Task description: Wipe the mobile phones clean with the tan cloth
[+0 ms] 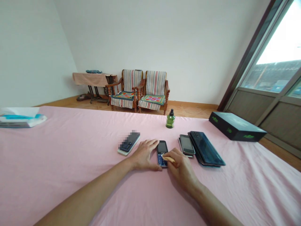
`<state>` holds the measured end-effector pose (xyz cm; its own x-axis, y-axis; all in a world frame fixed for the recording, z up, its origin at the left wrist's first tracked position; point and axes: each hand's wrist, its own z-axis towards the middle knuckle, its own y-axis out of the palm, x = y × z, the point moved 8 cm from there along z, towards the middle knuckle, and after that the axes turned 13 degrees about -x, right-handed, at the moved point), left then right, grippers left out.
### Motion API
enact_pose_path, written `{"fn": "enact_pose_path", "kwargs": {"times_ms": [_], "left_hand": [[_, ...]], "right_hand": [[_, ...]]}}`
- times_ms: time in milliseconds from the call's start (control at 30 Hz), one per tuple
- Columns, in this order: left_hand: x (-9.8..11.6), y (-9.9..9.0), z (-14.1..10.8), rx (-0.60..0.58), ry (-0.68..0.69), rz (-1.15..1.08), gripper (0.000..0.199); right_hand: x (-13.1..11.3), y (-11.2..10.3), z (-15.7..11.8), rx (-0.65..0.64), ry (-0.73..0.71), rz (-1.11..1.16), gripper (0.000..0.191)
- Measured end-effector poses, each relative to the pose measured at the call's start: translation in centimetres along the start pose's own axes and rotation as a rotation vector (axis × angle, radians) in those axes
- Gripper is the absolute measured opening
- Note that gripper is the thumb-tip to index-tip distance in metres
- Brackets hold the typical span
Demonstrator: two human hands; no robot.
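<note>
A dark keypad phone (pixel 162 147) lies face up on the pink cloth. My left hand (pixel 144 155) steadies it, fingertips at the upper left edge and thumb at the bottom end. Pinched in my right hand (pixel 183 168) is a small yellowish cloth (pixel 169 159), pressed onto the phone's keypad. Left of my hands another keypad phone (pixel 128 144) rests on a white one, partly blurred out. On the right sit a small stacked touchscreen phone (pixel 187 144) and a larger dark blue smartphone (pixel 204 149) on top of another device.
A green spray bottle (pixel 170 119) stands behind the phones. At the right edge of the pink-covered table (pixel 77 138) is a black box (pixel 237 125); a tissue pack (pixel 22 118) lies far left. Two wooden chairs (pixel 154 83) and a cloth-covered stand (pixel 90 79) are by the wall.
</note>
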<state>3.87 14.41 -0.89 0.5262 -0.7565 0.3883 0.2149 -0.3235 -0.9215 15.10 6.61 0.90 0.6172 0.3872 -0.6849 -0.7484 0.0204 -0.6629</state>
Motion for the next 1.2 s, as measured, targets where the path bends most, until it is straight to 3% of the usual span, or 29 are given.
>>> {"fn": "enact_pose_path", "kwargs": {"times_ms": [200, 467, 633, 867, 1000, 1200], "left_hand": [[0.2, -0.1, 0.0, -0.014, -0.005, -0.01, 0.113], [0.4, -0.2, 0.0, -0.002, 0.002, -0.011, 0.111], [0.6, -0.4, 0.0, 0.005, 0.001, -0.011, 0.106], [-0.2, 0.0, 0.0, 0.014, 0.012, -0.012, 0.113], [-0.1, 0.0, 0.0, 0.012, 0.013, -0.013, 0.113], [0.3, -0.2, -0.1, 0.018, 0.017, -0.025, 0.111]], "right_hand": [[1.4, 0.0, 0.1, -0.002, 0.068, -0.102, 0.028], [-0.7, 1.3, -0.2, -0.095, 0.01, -0.163, 0.024], [-1.5, 1.9, -0.3, -0.161, -0.068, -0.082, 0.025], [0.9, 0.2, 0.3, 0.019, -0.016, -0.003, 0.028], [0.9, 0.5, 0.6, -0.01, -0.005, -0.106, 0.027], [-0.9, 1.7, 0.3, -0.115, -0.031, -0.185, 0.026]]}}
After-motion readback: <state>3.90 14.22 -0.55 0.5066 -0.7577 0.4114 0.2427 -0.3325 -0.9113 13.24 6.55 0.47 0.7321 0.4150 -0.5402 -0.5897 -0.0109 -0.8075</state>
